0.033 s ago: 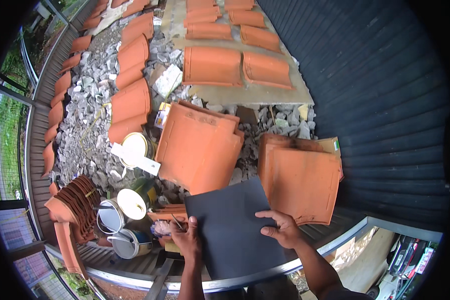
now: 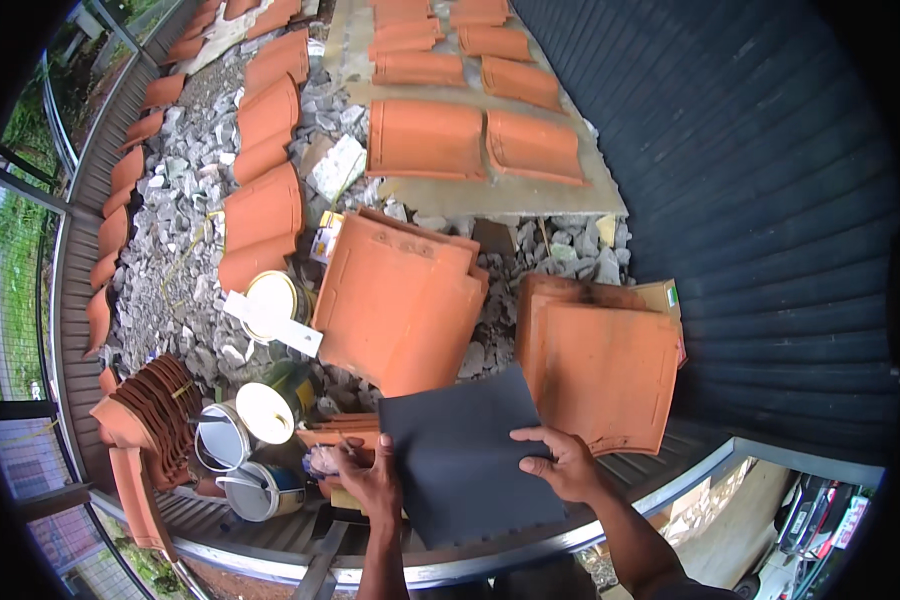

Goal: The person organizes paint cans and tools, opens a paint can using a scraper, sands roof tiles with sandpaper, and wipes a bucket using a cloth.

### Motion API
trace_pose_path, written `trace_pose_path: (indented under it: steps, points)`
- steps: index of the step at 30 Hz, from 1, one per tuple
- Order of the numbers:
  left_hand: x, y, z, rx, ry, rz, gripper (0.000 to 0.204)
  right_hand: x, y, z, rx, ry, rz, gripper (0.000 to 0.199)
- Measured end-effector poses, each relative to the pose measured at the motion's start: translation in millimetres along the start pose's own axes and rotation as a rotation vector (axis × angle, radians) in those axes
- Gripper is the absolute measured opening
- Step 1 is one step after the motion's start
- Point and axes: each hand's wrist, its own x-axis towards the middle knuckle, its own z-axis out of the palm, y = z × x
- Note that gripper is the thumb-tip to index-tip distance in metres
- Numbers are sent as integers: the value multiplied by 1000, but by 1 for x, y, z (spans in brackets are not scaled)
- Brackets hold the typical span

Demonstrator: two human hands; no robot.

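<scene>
A dark, nearly square black sheet, smooth-looking and slightly bent, is held out in front of me between both hands. My left hand grips its left edge, thumb up against the side; a thin stick-like thing by the fingers is too small to make out. On the opposite edge, my right hand has its thumb and index finger over the front, the other fingers partly hidden. Just beyond the sheet leans a stack of orange roof tiles, and another tile stack stands by my right hand.
White buckets and a round lid stand at the left, near stacked tiles. Grey rubble spreads behind, with rows of tiles farther off. A dark corrugated wall rises on the right; a metal rail curves nearby.
The sheet's far edge has dipped slightly toward me, and its left corner has shifted a little right. Both hands keep their hold; the left fingers have turned slightly.
</scene>
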Motion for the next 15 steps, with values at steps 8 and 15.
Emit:
trace_pose_path:
  steps: [8,15]
  points:
    - [3,98,29,374,-863,831,72,2,-45,-17,-355,-69,-178,31]
    - [19,44,53,-17,-986,-223,44,26,-55,-6,-473,513,-255,84]
